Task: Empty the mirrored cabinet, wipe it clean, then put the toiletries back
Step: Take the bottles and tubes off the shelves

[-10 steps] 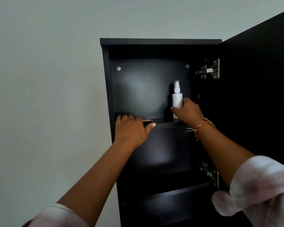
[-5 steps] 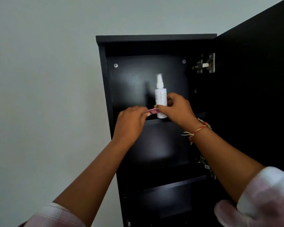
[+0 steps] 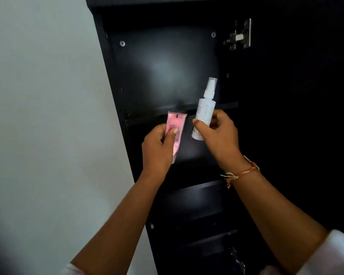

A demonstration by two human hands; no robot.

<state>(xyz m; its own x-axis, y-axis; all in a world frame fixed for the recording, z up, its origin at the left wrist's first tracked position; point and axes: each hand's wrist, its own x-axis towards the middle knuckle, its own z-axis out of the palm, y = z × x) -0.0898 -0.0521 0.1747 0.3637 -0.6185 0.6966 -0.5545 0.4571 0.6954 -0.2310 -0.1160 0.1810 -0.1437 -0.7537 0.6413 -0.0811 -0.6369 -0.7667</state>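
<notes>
The black cabinet (image 3: 111, 80) hangs on a pale wall with its door (image 3: 306, 116) swung open to the right. My left hand (image 3: 157, 149) grips a pink tube (image 3: 176, 130), held upright in front of the top shelf edge (image 3: 147, 116). My right hand (image 3: 220, 135) grips a white spray bottle (image 3: 205, 110), tilted slightly right, just in front of the same shelf. Both items are off the shelf, held in the air. The top compartment behind them looks bare.
Two lower shelves (image 3: 197, 187) show dark below my hands. A metal hinge (image 3: 239, 36) sits at the upper right and another (image 3: 238, 259) near the bottom. The pale wall (image 3: 48, 116) fills the left side.
Both hands drew back from the top shelf toward me and down. The spray bottle left the shelf in my right hand; the pink tube came out in my left.
</notes>
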